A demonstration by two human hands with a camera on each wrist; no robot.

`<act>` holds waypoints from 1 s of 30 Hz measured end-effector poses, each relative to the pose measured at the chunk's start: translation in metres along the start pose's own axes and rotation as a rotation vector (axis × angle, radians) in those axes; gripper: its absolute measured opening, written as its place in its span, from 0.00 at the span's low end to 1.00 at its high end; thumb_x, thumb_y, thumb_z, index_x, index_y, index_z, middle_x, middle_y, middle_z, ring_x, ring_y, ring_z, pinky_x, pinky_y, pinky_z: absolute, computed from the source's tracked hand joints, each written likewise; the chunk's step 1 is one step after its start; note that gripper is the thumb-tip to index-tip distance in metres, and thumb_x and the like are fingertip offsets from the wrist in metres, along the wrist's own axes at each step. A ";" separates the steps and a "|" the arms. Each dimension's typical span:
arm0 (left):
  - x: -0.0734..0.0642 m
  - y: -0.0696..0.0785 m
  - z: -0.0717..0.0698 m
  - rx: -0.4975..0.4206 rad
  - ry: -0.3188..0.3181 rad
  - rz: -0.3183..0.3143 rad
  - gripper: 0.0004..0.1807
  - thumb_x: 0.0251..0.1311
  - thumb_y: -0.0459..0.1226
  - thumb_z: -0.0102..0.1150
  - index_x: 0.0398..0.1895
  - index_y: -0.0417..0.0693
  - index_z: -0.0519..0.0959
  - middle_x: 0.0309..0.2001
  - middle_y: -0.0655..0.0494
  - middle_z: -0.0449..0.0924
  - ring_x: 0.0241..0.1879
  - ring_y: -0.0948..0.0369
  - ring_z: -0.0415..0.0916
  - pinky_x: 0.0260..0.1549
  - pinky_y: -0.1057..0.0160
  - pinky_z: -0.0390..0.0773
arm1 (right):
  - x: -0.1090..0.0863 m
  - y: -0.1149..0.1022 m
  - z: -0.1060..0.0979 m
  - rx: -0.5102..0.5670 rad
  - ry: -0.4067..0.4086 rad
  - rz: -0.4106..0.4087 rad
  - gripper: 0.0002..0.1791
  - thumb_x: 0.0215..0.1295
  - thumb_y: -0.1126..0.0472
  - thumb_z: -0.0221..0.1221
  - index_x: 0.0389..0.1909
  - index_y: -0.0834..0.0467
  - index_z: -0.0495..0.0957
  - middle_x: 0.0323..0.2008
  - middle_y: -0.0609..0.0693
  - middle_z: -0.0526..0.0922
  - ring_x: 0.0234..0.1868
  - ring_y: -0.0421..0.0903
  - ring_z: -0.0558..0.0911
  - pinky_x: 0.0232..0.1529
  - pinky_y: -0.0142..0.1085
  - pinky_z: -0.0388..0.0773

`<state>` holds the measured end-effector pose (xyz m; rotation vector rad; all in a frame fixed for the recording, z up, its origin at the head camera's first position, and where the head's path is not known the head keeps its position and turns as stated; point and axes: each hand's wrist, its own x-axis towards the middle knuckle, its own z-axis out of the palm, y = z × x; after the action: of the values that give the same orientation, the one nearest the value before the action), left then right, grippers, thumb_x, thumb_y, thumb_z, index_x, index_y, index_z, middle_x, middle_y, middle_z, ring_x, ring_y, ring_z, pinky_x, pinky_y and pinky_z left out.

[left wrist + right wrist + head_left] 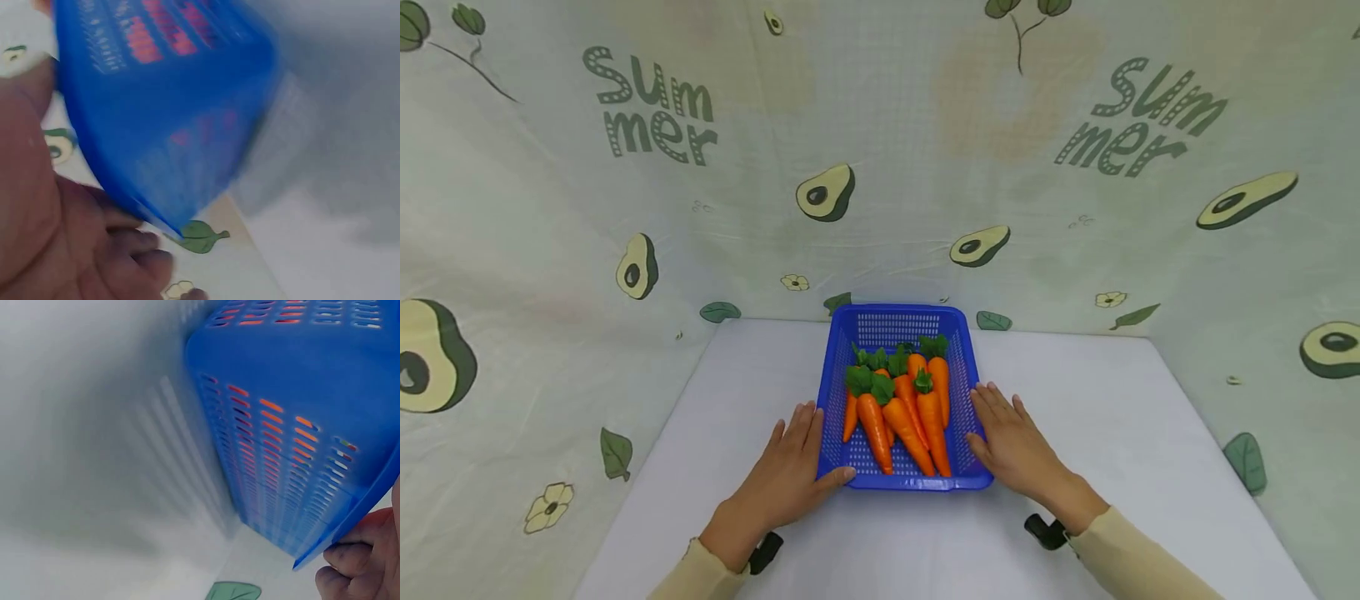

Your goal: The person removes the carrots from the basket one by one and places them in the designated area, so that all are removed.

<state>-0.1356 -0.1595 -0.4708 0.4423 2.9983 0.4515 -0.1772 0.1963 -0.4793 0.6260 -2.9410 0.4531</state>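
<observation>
A blue plastic basket (830, 400) with perforated walls holds several orange carrots (874, 429) with green leafy tops (860, 379). On its left side my left hand (786, 475) lies along the rim, fingers extended, with the thumb reaching over the front left corner. My right hand (1015, 442) is at the right rim, its fingers straight and pointing away from me. From the right wrist, the basket wall (275, 450) shows orange through its slots, and fingers (353, 559) sit at the rim. The left wrist view is blurred, with fingers (134, 262) beside the basket's edge.
The basket is over a white table (1075, 400). Behind the table and at its sides hangs a pale cloth (895, 125) printed with avocados, leaves and lettering. Dark wrist devices (1047, 532) sit under both cuffs.
</observation>
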 end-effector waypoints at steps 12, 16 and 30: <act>0.020 -0.008 0.000 0.134 -0.035 0.046 0.65 0.63 0.79 0.43 0.84 0.35 0.52 0.85 0.38 0.45 0.85 0.42 0.40 0.81 0.34 0.43 | -0.004 0.009 0.001 -0.043 0.027 -0.027 0.36 0.77 0.55 0.58 0.76 0.73 0.64 0.77 0.69 0.65 0.80 0.67 0.62 0.77 0.64 0.60; 0.020 -0.006 0.001 0.123 -0.035 0.025 0.66 0.61 0.79 0.45 0.84 0.36 0.51 0.85 0.38 0.45 0.85 0.42 0.41 0.81 0.33 0.43 | -0.002 0.011 0.000 -0.075 0.033 -0.059 0.36 0.77 0.54 0.59 0.75 0.73 0.65 0.76 0.69 0.67 0.79 0.67 0.64 0.77 0.63 0.62; 0.023 -0.007 0.004 0.093 -0.058 0.033 0.71 0.57 0.81 0.46 0.85 0.36 0.45 0.86 0.38 0.41 0.86 0.42 0.37 0.81 0.35 0.43 | -0.002 0.015 -0.005 -0.133 -0.017 -0.070 0.40 0.77 0.47 0.60 0.76 0.71 0.65 0.76 0.68 0.68 0.78 0.67 0.65 0.77 0.59 0.64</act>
<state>-0.1589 -0.1578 -0.4772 0.5039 2.9686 0.2974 -0.1812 0.2116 -0.4784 0.7155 -2.9237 0.2442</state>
